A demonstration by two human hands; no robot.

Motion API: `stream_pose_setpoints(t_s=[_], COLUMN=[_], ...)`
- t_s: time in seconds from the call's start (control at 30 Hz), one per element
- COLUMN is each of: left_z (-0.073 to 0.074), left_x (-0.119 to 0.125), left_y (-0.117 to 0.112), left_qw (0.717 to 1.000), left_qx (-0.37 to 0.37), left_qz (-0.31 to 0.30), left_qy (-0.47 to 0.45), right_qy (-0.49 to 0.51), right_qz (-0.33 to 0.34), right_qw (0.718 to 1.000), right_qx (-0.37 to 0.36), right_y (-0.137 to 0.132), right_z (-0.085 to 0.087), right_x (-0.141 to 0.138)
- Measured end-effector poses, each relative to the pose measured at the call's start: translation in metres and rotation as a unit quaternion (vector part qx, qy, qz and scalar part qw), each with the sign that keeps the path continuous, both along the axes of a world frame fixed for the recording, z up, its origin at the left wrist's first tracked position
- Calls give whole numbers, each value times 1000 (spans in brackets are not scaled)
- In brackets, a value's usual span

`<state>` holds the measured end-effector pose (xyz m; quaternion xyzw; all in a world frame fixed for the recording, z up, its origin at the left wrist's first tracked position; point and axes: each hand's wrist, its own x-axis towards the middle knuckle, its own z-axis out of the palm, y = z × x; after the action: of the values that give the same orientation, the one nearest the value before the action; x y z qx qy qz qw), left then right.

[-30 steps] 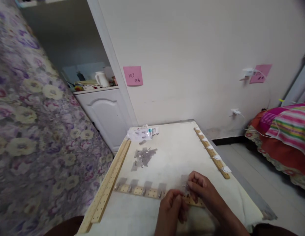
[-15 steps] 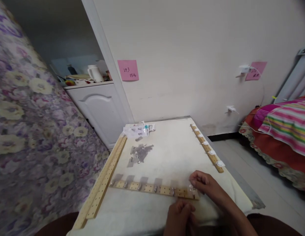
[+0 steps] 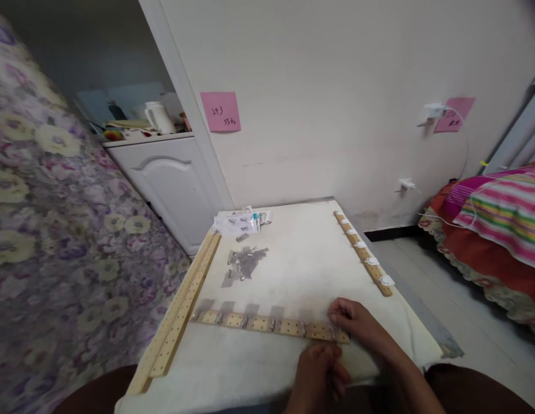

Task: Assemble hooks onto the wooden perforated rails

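Strip [image 3: 259, 323] end touches fingers [image 3: 336, 315] of right hand [image 3: 360, 328].

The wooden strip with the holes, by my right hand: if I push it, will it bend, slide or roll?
Probably stiff: the wooden strip lies straight end to end. Flat, so it should slide rather than roll, though the table cover may drag. Its metal clips might snag the cover.
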<state>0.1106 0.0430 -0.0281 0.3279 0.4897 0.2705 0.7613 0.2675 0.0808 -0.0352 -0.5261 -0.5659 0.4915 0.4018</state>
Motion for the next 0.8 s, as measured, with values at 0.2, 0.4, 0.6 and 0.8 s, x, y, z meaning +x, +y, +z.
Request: stream_pose_setpoints(t_s=[0.2, 0.4, 0.6, 0.8], left_z=[5, 5, 6, 5], left_x=[7, 10, 12, 16], left_y=[1, 1, 1, 1], left_qw=[1000, 999, 999, 998], left_qx=[-4, -3, -11, -15], left_qz=[16, 23, 23, 34], left_qy=[18, 30, 47, 45], right_qy=[-22, -57, -62, -63], right_qz=[-13, -24, -18, -20], right_qw=[1000, 998, 998, 998], right_qx=[-7, -11, -12, -19], right_y=[-2, -2, -1, -1], right_z=[2, 5, 5, 3], right_x=[0, 1, 3, 7])
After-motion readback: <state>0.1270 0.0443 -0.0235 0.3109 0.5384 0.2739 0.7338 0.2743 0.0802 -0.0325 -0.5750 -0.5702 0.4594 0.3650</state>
